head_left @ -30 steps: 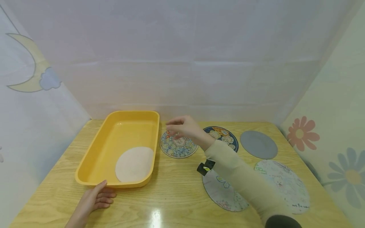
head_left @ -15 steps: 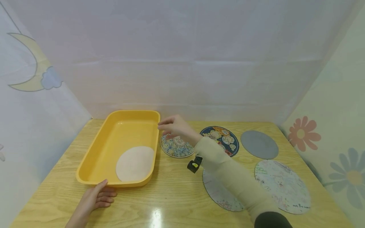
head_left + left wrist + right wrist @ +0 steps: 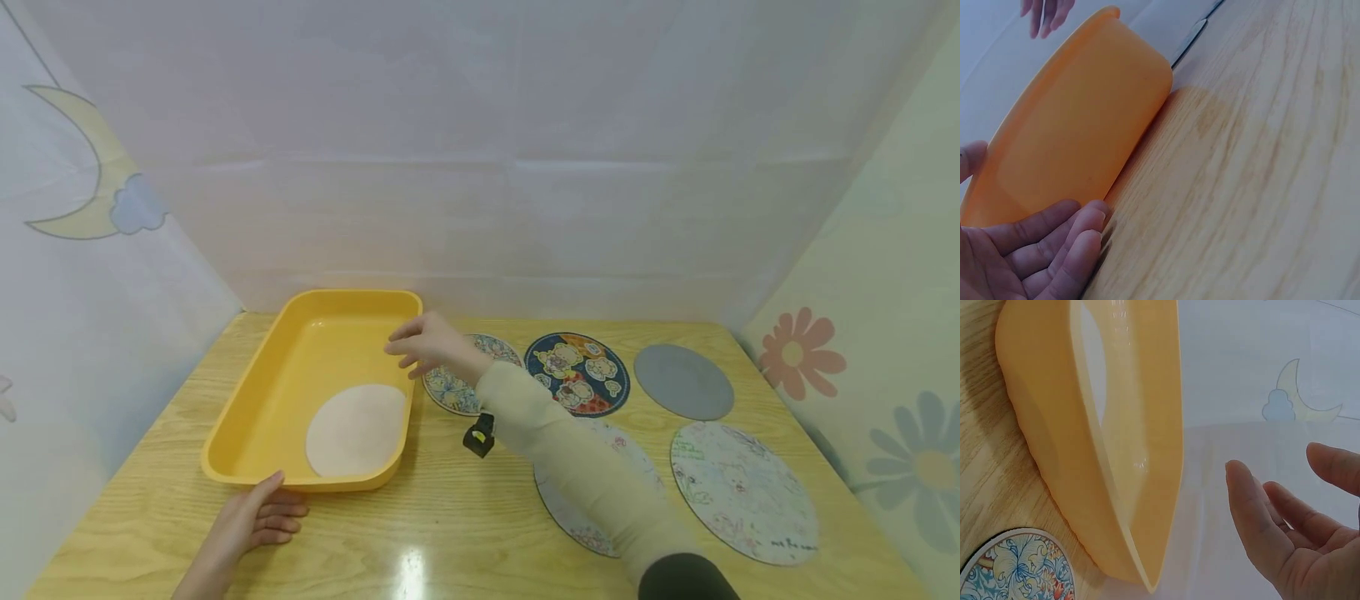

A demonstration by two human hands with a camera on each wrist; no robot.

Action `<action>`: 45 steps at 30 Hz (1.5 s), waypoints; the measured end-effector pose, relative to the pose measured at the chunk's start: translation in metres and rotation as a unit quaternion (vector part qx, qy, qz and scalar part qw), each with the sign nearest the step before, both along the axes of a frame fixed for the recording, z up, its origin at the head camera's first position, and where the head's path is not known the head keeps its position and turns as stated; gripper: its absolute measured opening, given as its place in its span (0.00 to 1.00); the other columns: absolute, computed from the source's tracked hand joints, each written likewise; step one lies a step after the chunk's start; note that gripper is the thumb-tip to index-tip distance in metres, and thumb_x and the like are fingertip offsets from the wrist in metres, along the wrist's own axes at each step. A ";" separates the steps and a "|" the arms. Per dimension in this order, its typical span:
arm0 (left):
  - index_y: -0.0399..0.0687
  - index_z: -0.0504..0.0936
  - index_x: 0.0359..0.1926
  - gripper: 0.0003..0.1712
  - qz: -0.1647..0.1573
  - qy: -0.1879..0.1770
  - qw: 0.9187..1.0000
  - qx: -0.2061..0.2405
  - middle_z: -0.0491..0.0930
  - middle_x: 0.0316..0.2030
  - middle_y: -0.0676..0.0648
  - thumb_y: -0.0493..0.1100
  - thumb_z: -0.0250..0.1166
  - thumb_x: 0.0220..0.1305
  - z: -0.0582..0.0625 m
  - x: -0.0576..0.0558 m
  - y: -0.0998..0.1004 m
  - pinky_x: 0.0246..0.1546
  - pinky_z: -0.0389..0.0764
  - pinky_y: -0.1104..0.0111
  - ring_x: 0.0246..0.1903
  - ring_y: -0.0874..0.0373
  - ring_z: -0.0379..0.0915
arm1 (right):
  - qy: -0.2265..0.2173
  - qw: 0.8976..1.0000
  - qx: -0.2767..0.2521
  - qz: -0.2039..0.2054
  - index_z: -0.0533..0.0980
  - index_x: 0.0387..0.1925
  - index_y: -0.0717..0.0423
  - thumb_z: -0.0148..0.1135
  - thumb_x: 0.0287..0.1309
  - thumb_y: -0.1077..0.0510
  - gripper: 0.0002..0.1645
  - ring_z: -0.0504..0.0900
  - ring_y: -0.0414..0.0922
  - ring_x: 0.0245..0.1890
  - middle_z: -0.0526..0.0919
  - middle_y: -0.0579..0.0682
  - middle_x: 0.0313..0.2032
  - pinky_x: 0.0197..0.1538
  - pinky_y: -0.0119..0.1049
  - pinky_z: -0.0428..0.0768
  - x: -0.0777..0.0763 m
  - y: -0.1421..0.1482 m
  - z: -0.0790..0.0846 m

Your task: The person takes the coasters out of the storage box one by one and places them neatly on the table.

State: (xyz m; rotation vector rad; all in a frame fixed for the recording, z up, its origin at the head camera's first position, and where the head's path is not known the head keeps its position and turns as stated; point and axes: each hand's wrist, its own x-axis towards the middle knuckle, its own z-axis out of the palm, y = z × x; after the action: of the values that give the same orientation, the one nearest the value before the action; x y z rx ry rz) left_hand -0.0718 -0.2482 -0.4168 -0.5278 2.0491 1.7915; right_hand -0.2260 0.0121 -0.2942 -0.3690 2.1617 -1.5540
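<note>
A deep yellow tray (image 3: 330, 354) stands at the left of the table, and a plain off-white round mat (image 3: 356, 431) lies inside it at the front right. My left hand (image 3: 249, 521) holds the tray's near side, thumb on the rim and fingers against the outer wall (image 3: 1079, 125). Above the tray's right rim hovers my right hand (image 3: 431, 343), fingers loosely bent and nothing between them in the right wrist view. Under that hand, partly covered by it, a blue floral round mat (image 3: 450, 390) lies on the table beside the tray.
Further right lie a dark blue round mat with cartoon bears (image 3: 577, 373) and a plain grey one (image 3: 684, 382). Nearer are two pale drawn-on mats, one (image 3: 566, 500) partly under the right sleeve, the other (image 3: 742, 492) at far right. A white cloth wall (image 3: 480, 225) rises behind.
My right hand has moved left from over the floral mat to over the tray's right rim, uncovering the bear mat. My left hand and the tray stay in place.
</note>
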 end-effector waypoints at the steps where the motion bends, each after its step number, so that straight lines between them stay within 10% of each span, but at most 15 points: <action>1: 0.27 0.76 0.45 0.39 0.000 0.000 1.000 0.000 0.82 0.31 0.46 0.64 0.45 0.65 0.000 0.000 0.000 0.33 0.81 0.64 0.30 0.54 0.79 | 0.001 1.000 0.005 0.000 0.75 0.50 0.64 0.62 0.56 0.59 0.21 0.81 0.50 0.38 0.77 0.56 0.48 0.36 0.41 0.82 0.000 -0.003 0.000; 45: 0.28 0.77 0.43 0.39 0.030 -0.013 0.999 -0.010 0.82 0.31 0.45 0.64 0.47 0.64 0.000 -0.001 0.004 0.32 0.81 0.64 0.29 0.53 0.79 | -0.021 0.992 0.074 -0.098 0.81 0.31 0.61 0.66 0.50 0.60 0.07 0.80 0.51 0.36 0.80 0.51 0.36 0.31 0.42 0.82 -0.006 -0.098 -0.047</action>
State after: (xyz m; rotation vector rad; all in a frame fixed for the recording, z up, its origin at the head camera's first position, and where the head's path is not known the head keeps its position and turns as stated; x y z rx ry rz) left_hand -0.0724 -0.2447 -0.4168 -0.6213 2.0565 1.7902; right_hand -0.2325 -0.0858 -0.3412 -0.0758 2.3195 -1.4756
